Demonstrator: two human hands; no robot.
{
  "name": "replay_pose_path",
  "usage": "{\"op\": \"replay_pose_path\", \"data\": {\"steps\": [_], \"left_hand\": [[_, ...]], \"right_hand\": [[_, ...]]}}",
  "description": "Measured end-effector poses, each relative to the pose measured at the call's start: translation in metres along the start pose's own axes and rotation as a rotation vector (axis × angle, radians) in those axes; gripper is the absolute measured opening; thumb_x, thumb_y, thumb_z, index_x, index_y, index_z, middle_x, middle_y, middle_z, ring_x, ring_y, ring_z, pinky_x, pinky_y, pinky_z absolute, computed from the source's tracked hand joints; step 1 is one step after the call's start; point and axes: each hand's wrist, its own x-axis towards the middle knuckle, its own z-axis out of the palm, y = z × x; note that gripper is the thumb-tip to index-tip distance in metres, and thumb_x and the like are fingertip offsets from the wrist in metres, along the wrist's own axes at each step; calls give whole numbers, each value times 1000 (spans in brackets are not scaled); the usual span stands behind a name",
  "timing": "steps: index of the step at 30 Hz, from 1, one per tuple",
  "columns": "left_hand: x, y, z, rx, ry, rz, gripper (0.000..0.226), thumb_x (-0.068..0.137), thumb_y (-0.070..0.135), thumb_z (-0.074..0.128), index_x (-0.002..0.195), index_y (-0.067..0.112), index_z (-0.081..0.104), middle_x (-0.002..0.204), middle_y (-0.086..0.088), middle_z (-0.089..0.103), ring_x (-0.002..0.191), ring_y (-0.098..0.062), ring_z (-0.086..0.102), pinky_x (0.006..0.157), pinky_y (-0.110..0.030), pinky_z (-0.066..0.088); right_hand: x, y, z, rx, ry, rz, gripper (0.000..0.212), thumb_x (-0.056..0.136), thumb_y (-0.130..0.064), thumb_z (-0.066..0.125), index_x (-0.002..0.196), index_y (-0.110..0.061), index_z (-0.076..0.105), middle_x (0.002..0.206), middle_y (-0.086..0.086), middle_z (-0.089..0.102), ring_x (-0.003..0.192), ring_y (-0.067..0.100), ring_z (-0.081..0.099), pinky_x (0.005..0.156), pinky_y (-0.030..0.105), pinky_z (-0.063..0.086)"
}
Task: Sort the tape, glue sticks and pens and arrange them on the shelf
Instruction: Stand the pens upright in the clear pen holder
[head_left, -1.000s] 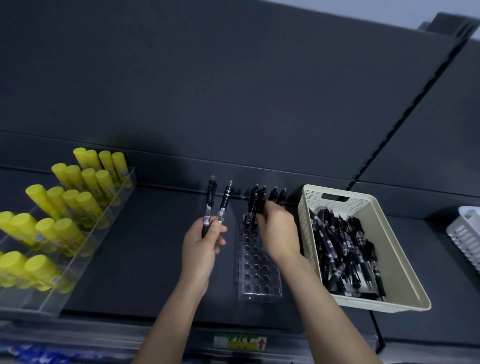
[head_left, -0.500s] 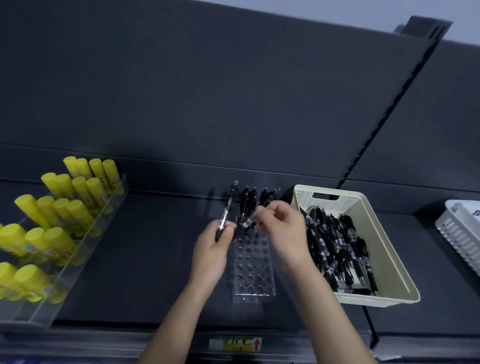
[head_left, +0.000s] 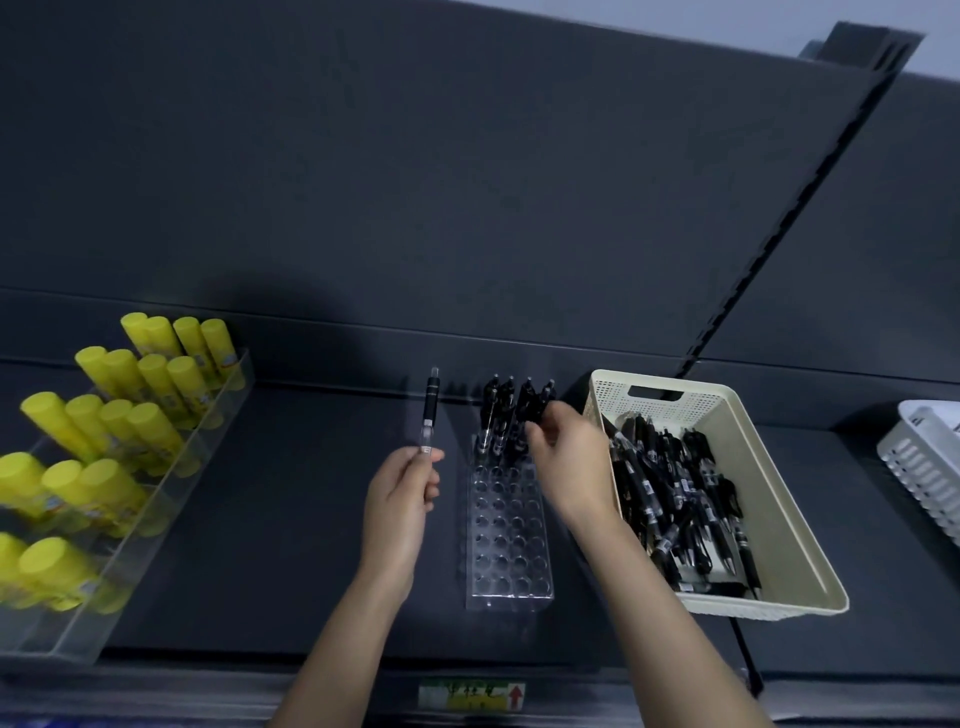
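**Dark shelf: glue sticks set, pens barely begun**

Dark grey shelf (head_left: 291, 519) and its back panel fill the view. At the shelf's left end, yellow glue sticks (head_left: 156, 379) stand in rows in a clear tray (head_left: 62, 639), so that part looks done. Midway along, a clear pen rack (head_left: 506, 545) holds standing pens (head_left: 493, 410) only in the row nearest the shelf's back edge; its other holes are bare. The right hand (head_left: 566, 462) curls its fingers around a black pen (head_left: 535, 410) at that row, probably seating it. The left hand (head_left: 400, 499) pinches 1 upright pen (head_left: 430, 410) by its lower end, just left of the rack. Toward the right end, a cream basket (head_left: 769, 493) holds a heap of loose pens (head_left: 670, 499) yet to be racked. No tape shows, so that part cannot be judged.
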Motion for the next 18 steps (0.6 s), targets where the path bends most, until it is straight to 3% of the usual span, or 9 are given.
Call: {"op": "replay_pose_path", "data": {"steps": [4,7,9,11,13,16,18], "left_hand": [[-2,-4,-3,29,-5,50,15,92,17,60,93,27,71,75,19,69,70,7,60,61,-7,46],[-4,-3,-3,10,7,57,18,88,12,67,92,29,71,86,17,73,80,7,65,61,-5,45],[-6,-2,-2,-10,-2,66,21,85,10,70,90,30,71,87,16,73,82,5,66,62,-5,46],[-7,0,-1,-7,-20,98,25,82,10,73,88,34,72,88,17,73,83,5,66,65,-4,46],[-8,1,1,16,-38,137,29,80,9,74,86,37,71,88,19,72,83,5,66,68,-5,47],[-9,3,10,55,-115,190,36,78,4,75,84,39,70,84,18,73,80,3,67,69,-8,48],[-11,3,19,99,-182,224,37,76,1,75,86,37,70,84,15,74,80,1,68,70,-9,48]], "right_hand": [[-1,0,5,-27,-48,-31,18,91,-15,57,75,-13,50,65,0,55,57,17,48,56,25,30],[0,0,4,-52,-74,-52,18,91,-14,57,74,-11,51,66,1,53,59,19,47,57,27,30],[-1,0,0,-95,-111,-64,22,91,-17,59,72,-11,51,66,2,53,61,22,48,58,28,32],[-3,1,-8,-93,-126,-37,17,90,-24,63,81,-9,61,74,6,64,70,25,58,63,32,44],[-9,-3,-19,106,-129,56,15,86,-22,69,94,-10,68,85,2,70,78,17,64,75,30,52],[-18,-15,-30,581,-294,164,11,79,-7,73,85,-14,67,75,-2,65,66,9,61,63,22,52],[-21,-20,-32,690,-334,138,15,79,1,71,72,-9,61,66,4,59,59,13,55,56,22,47]]}}
